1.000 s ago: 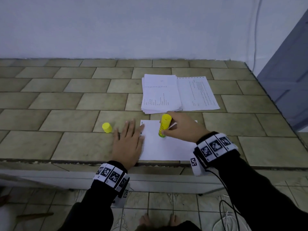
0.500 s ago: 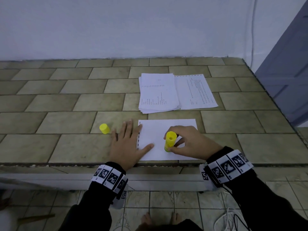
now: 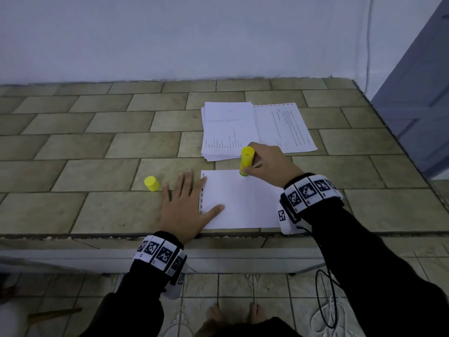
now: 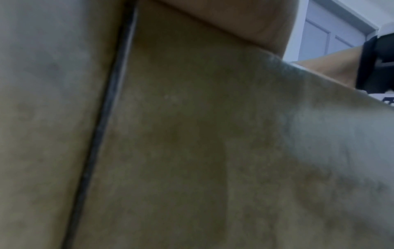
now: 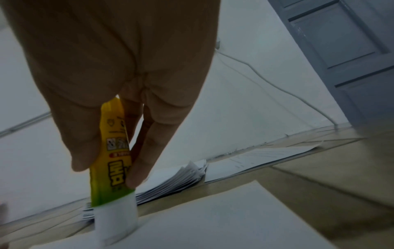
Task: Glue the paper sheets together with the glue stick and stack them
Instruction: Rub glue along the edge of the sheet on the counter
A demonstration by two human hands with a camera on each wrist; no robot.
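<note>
Moved to the sheet's (image 3: pixel 243 200) far edge, the glue stick (image 3: pixel 246 161) is gripped by the right hand (image 3: pixel 267 164); the flat left hand (image 3: pixel 184 207) should be kept pressing.

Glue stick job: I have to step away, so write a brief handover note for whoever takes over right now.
Left hand: flat, pressing the blank sheet's left edge.
Right hand: grips the uncapped glue stick, tip down on the sheet's far edge.
Cap: on the tiles left of the left hand.
Paper stack lies beyond.
Done: uncapped, gluing under way.
Left: finish gluing, join sheets, stack.
</note>
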